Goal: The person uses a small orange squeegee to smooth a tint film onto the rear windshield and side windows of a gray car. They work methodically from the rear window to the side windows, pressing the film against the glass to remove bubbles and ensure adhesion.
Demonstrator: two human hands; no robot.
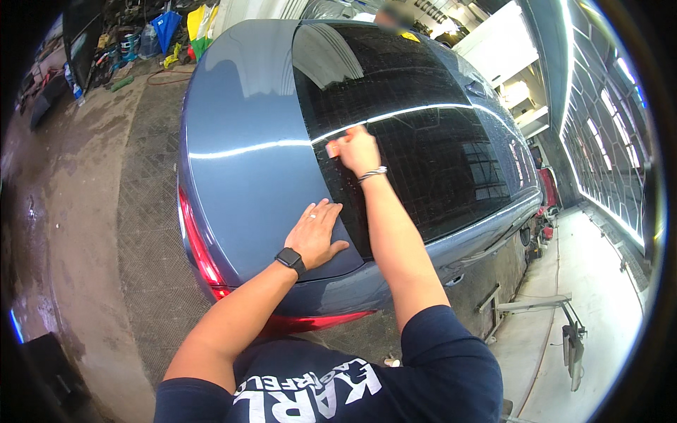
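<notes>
Block (333, 149), small and orange-pink, rests against the dark rear window (430, 169) of a car, just inside the edge where glass meets the blue-grey trunk lid (247, 180); its visible end pokes out leftward, toward the lid, while the rest is covered, so I cannot tell its long axis; the fingers of the right hand (361, 151) are curled closely round it, and a banded bracelet (372, 174) circles that wrist.

Left hand (315, 231) lies palm down on the lid's near corner, fingers slightly spread and thumb apart, the fingertips at the border of the glass; a ring (312, 216) and a dark watch (290, 259) are worn on this side.

The car's length runs across the view, tail to the left with a red tail lamp (201, 247), roof (504, 134) to the right; paint and glass are glossy, crossed by a bright curved reflection, the glass flecked and streaked.

Dark textured matting (151, 211) borders brownish floor (92, 211) on the left; a blue object (166, 30) and a yellow, green and white one (202, 28) stand among clutter; another person (395, 17) is beyond the car; light strips (568, 67) line the right wall.
</notes>
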